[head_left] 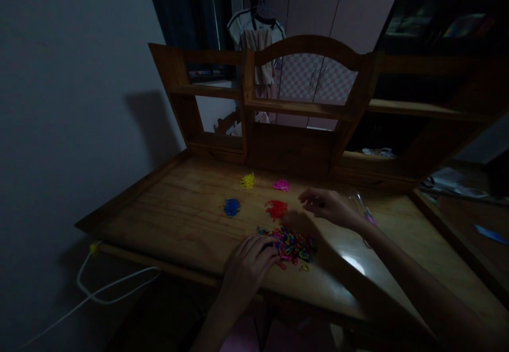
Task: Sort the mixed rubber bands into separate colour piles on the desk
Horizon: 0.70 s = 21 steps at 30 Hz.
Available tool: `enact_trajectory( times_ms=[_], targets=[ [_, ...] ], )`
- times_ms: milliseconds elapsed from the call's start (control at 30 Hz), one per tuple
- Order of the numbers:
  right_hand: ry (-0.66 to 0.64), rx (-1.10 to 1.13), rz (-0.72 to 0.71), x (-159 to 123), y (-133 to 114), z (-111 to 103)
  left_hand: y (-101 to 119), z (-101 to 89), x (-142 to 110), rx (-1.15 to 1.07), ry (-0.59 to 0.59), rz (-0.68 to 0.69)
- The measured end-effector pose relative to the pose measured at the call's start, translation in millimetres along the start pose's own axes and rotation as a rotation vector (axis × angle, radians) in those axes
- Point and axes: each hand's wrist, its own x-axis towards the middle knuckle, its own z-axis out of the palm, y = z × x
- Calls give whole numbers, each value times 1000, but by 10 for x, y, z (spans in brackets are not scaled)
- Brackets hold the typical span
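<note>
A mixed pile of small coloured pieces, perhaps rubber bands or clips [294,245], lies near the front edge of the wooden desk. My left hand [248,259] rests at the pile's left side, fingers stretched and slightly apart, tips touching the pieces. Above the desk, right of the red pieces [276,209], hovers my right hand [329,206] with curled fingers. A dark spot shows between them; whether it is a small piece or shadow is unclear. Behind the mixed pile are single-colour heaps: blue pieces [231,207], yellow pieces [247,181] and pink pieces [281,184].
A clear tube-like object with a purple part [369,217] lies beyond my right forearm. The desk's wooden shelf unit [294,108] rises at the back. A white cable [115,301] hangs off the left front edge, beside a wall [71,129].
</note>
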Motion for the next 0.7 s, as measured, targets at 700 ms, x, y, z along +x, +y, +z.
enact_trajectory(
  times_ms=[700],
  targets=[
    [-218, 123, 4, -481, -226, 299, 32, -37, 2, -33, 5, -25]
  ],
)
